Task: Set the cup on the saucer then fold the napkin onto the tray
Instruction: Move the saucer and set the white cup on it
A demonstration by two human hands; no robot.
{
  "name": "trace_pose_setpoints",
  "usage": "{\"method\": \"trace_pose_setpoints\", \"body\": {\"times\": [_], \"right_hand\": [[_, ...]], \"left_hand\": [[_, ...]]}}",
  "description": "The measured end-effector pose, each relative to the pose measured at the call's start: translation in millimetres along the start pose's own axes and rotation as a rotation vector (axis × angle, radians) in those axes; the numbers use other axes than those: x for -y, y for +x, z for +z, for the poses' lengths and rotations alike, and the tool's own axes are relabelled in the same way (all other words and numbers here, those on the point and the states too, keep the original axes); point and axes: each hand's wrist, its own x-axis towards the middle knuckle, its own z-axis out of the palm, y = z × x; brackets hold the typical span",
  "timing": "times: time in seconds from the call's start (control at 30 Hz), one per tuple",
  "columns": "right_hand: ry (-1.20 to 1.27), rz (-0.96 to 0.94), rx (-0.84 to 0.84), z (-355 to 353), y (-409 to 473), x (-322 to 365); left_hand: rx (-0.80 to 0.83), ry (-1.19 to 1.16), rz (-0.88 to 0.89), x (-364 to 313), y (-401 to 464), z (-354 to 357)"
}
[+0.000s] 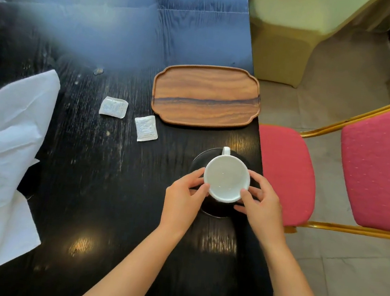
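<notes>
A white cup [226, 178] is over the black saucer [198, 159] near the table's right edge, its handle pointing away from me. My left hand [184, 199] grips the cup's left side and my right hand [262, 205] grips its right side. Whether the cup rests on the saucer or hovers just above it, I cannot tell. An empty wooden tray [206, 95] lies farther back on the right. A crumpled white napkin [3, 161] lies unfolded at the table's left edge.
Two small white sachets [113, 107] [146, 127] lie on the black table [99, 197] between napkin and tray. A red chair with a gold frame [371, 164] stands close to the table's right edge. Another chair in a pale cover [284, 35] stands at the back right.
</notes>
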Motion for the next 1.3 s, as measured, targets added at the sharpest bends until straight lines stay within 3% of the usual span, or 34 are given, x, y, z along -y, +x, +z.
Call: {"method": "trace_pose_setpoints", "body": {"times": [0.3,0.87,1.07,1.2,1.3], "right_hand": [[-0.136,-0.023,-0.001,-6,7,1],[-0.169,-0.061,0.001,-7,3,3],[-0.302,-0.066,-0.012,-12,1,13],[-0.51,-0.275,-0.163,-13,-16,33],[-0.607,-0.471,-0.107,13,-31,56]], "left_hand": [[-0.053,0.016,-0.001,1,-3,4],[-0.061,0.003,0.02,6,-6,7],[-0.034,0.138,0.048,3,-7,-4],[-0.109,0.286,0.12,-8,-22,-36],[-0.184,0.45,0.177,-9,-38,-74]]}}
